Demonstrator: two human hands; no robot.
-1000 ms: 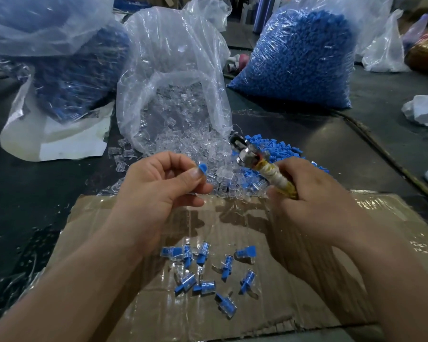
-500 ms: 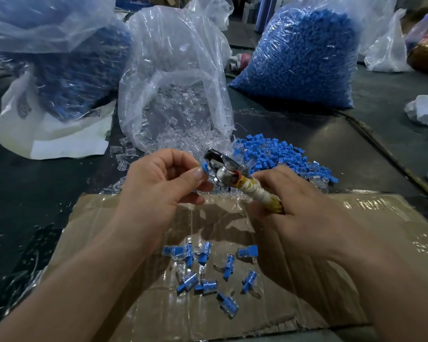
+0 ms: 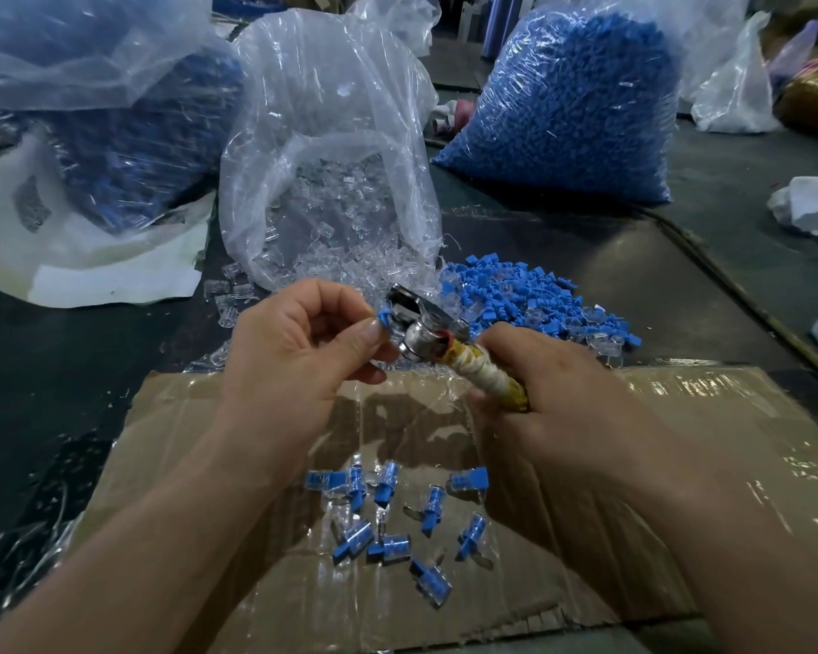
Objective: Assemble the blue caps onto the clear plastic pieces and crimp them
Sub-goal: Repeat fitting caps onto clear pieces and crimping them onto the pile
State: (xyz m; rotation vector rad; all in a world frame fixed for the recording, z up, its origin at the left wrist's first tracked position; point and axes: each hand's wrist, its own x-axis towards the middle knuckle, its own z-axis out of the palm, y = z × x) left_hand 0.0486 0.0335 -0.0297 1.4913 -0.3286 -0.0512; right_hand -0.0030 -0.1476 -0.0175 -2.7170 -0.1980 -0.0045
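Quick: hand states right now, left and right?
Left hand: closed, pinching a blue cap.
Right hand: closed, gripping the crimper.

We see a bright-polished metal crimping tool [image 3: 414,325], its handle bound in rough yellowed tape. The small blue plastic cap [image 3: 382,317] at its head looks matt. The crinkled clear plastic bag [image 3: 322,110] is glossy, as is film over the brown corrugated cardboard sheet [image 3: 737,446].

Fingers [image 3: 350,342] of the left hand [image 3: 294,365] hide most of the blue cap [image 3: 382,317].
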